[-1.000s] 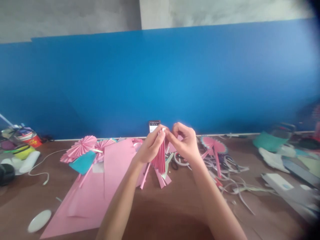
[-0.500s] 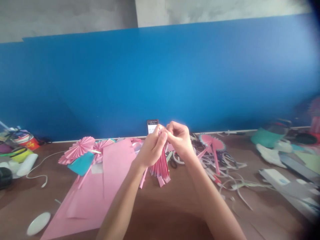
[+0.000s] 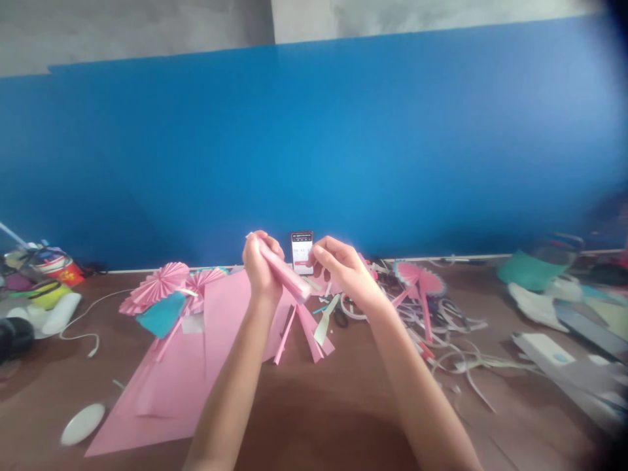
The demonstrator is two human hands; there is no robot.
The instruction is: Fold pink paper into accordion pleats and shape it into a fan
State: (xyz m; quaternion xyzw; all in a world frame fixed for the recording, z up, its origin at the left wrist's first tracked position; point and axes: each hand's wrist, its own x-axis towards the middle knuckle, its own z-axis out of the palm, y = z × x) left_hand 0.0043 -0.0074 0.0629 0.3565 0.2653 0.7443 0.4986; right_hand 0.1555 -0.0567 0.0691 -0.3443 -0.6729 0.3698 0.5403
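Parted now, the left hand clasps the pink paper bundle, folded but unspread; the right hand curls, contents unclear.

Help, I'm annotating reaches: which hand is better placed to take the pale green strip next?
Probably the right hand: it looks empty and nearer the pale green strip, while the left hand holds folded pink paper.

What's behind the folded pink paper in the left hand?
Pink strips and a pink sheet peek out beyond the folded pink paper. Whatever it and the left hand cover can't be seen.
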